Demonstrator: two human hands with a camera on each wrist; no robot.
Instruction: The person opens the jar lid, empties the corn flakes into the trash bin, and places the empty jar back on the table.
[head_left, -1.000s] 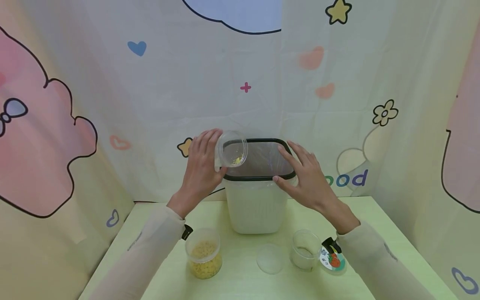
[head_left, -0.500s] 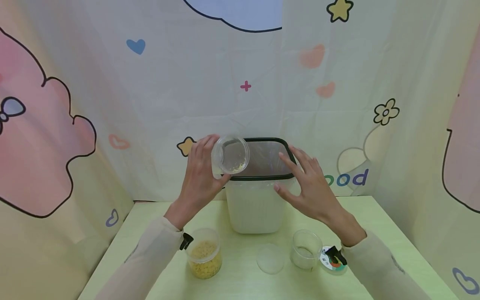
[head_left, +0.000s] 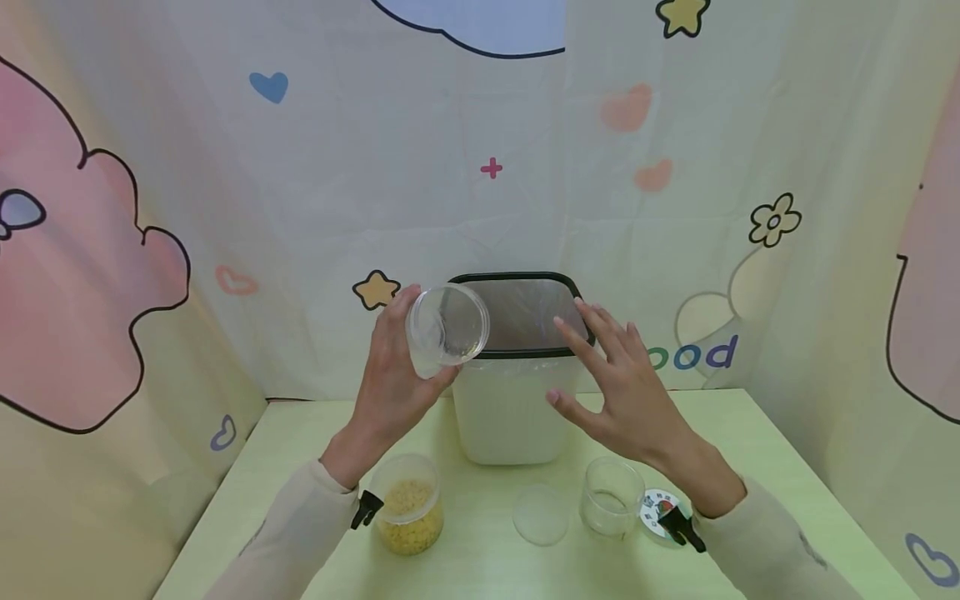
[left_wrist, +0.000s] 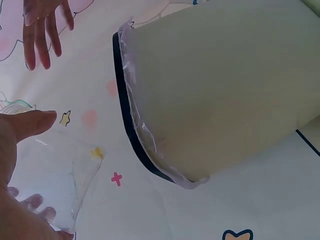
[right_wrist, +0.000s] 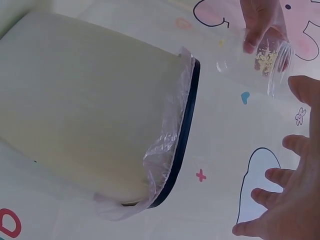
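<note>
My left hand [head_left: 382, 392] grips a clear plastic jar [head_left: 450, 323] from its left side, above the bin's left rim. The jar is tilted, its round mouth facing the head camera. In the right wrist view, small pale-yellow crumbs [right_wrist: 266, 61] show inside the jar. My right hand [head_left: 626, 392] is spread at the right rim of the white bin [head_left: 513, 417] and holds nothing; whether its fingertips touch the black rim [head_left: 517, 354] I cannot tell. A clear liner bag [right_wrist: 170, 135] hangs over the bin's edge.
On the pale green table [head_left: 480, 575] stand a clear jar of yellow bits [head_left: 411, 529] at left and another clear jar [head_left: 611, 500] at right. A translucent lid [head_left: 540, 517] lies between them. A printed lid [head_left: 656, 510] sits partly behind the right wrist strap.
My left hand and the jar have come down and slightly left, uncovering the bin's left rim. My right hand has lowered a little and shifted slightly right.
</note>
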